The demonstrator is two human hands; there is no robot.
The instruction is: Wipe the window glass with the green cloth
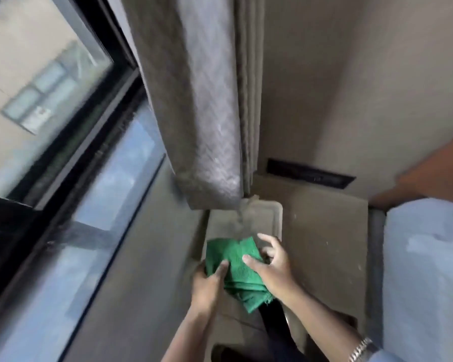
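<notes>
The left hand [209, 282] grips the folded green cloth [234, 267] from below, with its thumb curled over the top. The right hand [271, 262] rests its thumb on the cloth, its fingers spread and loosely bent. The cloth is low, near the curtain [194, 100] and well apart from the window glass [110, 194]. A sign outside is too blurred to read.

— What is being seen at the left?
— Daylight is being let in through a black window frame [110, 48]; a pale building [24, 61] is being shown beyond it, blurred.
— And to the right?
— A beige wall [377, 74] is being partly covered by a grey curtain [194, 100]. A dark slot [309, 173] is being shown low down, above the beige floor [324, 244].
</notes>
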